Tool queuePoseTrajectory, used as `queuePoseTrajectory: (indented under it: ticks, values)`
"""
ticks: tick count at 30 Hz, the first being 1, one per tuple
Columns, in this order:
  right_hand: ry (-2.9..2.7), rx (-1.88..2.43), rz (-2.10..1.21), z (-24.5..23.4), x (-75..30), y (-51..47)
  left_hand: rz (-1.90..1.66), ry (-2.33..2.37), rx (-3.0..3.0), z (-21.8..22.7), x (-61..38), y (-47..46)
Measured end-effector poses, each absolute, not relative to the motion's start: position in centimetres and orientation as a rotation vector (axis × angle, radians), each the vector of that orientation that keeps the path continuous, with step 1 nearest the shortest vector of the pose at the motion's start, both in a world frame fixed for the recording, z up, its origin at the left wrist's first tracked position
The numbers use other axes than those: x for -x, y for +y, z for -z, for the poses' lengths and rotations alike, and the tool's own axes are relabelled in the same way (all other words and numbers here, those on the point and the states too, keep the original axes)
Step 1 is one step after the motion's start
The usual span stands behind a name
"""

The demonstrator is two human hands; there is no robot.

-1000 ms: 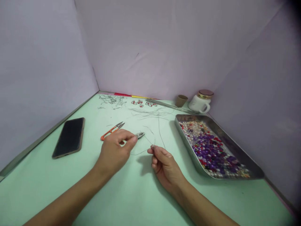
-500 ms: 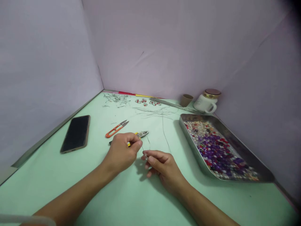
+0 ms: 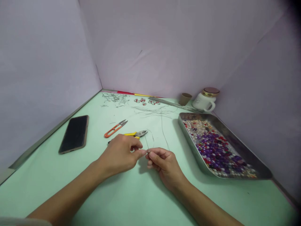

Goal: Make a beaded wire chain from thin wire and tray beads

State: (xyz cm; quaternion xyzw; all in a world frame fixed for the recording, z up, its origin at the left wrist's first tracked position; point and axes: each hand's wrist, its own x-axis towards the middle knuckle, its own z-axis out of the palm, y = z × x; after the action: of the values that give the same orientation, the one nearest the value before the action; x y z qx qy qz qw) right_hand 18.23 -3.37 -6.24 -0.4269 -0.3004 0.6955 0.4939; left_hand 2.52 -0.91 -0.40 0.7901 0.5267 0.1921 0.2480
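Where the two hands meet, just on the near side of the pliers (image 3: pixel 139 134), each grip is pinched shut on the same thin wire (image 3: pixel 146 145): the left hand (image 3: pixel 119 153) from the left, the right hand (image 3: pixel 164 163) from the right, fingertips almost touching. From the pinch, the wire's long axis runs away from the person towards the pliers. The left hand lies nearer them. Orange snips (image 3: pixel 115 128) lie just left of the pliers, and a bead tray (image 3: pixel 235 138) sits well to their right.

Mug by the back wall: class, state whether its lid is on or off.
On: the brown lid sits flat atop the white mug.
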Motion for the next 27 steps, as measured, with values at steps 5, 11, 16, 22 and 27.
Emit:
queuePoseTrajectory:
  ticks: [5, 11, 16, 22, 27]
  values:
    - [-0.730, 1.010, -1.710, 6.25, -18.32, -3.34, -0.484, 1.340, -2.316, 0.51, -2.09, -0.81]
    - [-0.784, 0.985, -1.765, 5.94, -18.37, -3.36, -0.519, 1.278, -2.445, 0.54, -2.13, -0.77]
    - [-0.782, 1.067, -1.714, 6.04, -18.07, -3.43, -0.499, 1.299, -2.473, 0.46, -2.24, -0.93]
    - [-0.969, 1.191, -1.599, 6.11, -18.18, -3.22, -0.556, 1.294, -2.725, 0.27, -2.15, -0.76]
    - [-1.238, 1.254, -1.530, 5.84, -18.33, -3.37, -0.753, 1.170, -2.974, 0.53, -2.08, -0.66]
